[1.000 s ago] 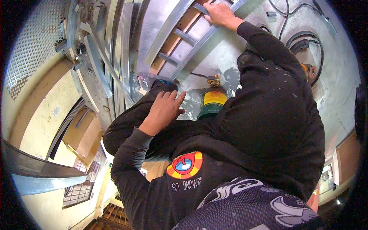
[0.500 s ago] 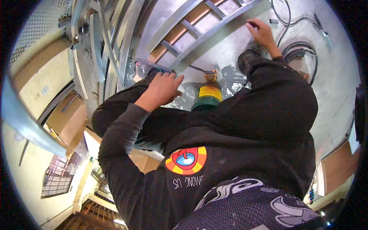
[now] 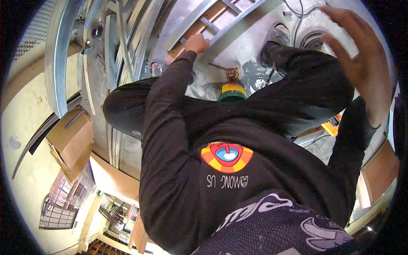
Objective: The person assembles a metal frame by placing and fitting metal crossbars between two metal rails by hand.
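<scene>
A ladder-like metal frame (image 3: 238,18) of shiny channel rails and short crosspieces lies on the floor ahead, with brown board showing between its rails. My left hand (image 3: 196,43) is closed at the frame's near end, partly hiding the lower rail and a crosspiece. Raised at the far right, my right hand (image 3: 365,59) is close to the camera and blurred, its fingers spread and nothing in them. Between my bent legs sit a yellow-and-black tape measure (image 3: 231,73) and a round yellow-and-green container (image 3: 233,90), partly hidden by my clothing.
Long metal channels (image 3: 121,46) lean and lie in a bundle to the left. A black cable (image 3: 301,15) loops across the floor at upper right, near a coiled hose (image 3: 313,40). A yellow-orange object (image 3: 330,127) shows beside my right thigh. Cardboard (image 3: 72,136) stands at left.
My left hand has moved forward from beside my knee onto the metal frame. My right hand has come up from near the floor toward the camera at the right. My view has shifted slightly.
</scene>
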{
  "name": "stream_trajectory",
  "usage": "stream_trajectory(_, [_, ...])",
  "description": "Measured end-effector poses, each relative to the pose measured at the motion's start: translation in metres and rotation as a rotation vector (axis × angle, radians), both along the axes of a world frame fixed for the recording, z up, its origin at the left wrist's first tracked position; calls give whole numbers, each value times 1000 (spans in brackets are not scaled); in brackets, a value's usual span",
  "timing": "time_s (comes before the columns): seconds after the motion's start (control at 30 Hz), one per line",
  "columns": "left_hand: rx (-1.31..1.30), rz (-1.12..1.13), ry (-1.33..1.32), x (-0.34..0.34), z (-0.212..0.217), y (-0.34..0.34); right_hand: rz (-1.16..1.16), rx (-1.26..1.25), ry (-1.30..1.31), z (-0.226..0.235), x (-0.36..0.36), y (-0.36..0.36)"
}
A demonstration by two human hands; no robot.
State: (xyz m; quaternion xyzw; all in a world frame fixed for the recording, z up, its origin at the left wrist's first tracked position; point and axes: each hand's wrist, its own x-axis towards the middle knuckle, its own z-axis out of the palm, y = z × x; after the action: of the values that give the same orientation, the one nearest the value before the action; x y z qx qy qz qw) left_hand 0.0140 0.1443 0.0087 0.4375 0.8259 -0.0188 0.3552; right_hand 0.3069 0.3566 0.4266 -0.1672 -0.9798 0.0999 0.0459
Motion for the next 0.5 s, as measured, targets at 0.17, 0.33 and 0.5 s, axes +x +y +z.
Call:
stream_trajectory(0.17, [158,393,-10,29,-33,13,384,-128,-106,-28,-59,-85])
stream_trajectory(0.33, [300,400,-32,39,-52,15,801,-50,-759,-128,-44,-137])
stream_trajectory(0.5, [363,762,-51,53,-65,30,828,-279,-894,-133,-50,-138])
